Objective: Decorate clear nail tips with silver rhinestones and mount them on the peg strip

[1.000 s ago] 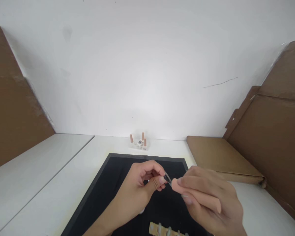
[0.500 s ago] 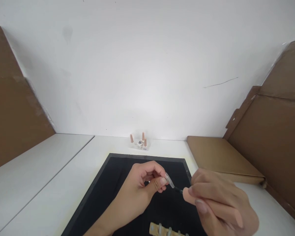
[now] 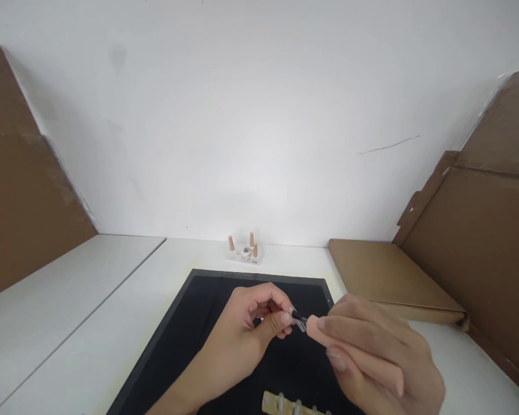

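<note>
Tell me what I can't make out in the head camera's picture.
All in the head view:
Held end of the clear piece: behind the left hand.
Part of the peach handle: covered by the right hand.
Yellow strip: cut off by bottom edge.
Any lettering on peach-capped bottles: too small.

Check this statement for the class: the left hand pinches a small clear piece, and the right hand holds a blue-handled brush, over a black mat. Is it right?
Not quite: the head view shows that the brush is pink-handled, not blue-handled. The left hand does pinch a small clear piece, and the right hand holds the brush, over a black mat.
</note>
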The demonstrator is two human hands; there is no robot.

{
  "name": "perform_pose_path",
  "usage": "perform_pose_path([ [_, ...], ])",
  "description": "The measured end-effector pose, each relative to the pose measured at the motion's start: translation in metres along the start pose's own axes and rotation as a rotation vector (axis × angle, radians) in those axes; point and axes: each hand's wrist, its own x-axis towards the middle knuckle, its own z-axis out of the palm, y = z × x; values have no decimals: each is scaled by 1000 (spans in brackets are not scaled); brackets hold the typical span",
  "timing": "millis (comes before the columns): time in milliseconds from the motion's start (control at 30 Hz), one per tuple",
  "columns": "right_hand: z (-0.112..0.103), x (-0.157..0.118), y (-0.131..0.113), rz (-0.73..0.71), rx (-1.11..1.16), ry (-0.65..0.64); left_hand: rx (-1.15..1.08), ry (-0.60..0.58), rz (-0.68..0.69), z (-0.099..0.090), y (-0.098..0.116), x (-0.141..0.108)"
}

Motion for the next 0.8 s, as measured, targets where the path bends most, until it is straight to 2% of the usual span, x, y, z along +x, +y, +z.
perform_pose_path([
  [100, -1, 0, -1, 26, -12, -4, -2, 1, 19, 0, -1, 0],
  [267, 3, -1, 1, 18, 107, 122, 33, -15, 55, 0, -3, -2],
  [467, 4, 2, 2, 28, 104, 131, 31, -32, 119, -1, -3, -1],
  [567, 3, 3, 1, -11, 108, 151, 33, -45, 147, -2, -2, -1],
  [800, 3, 6, 1, -51, 75, 94, 84, -58, 191, -4, 2, -3],
])
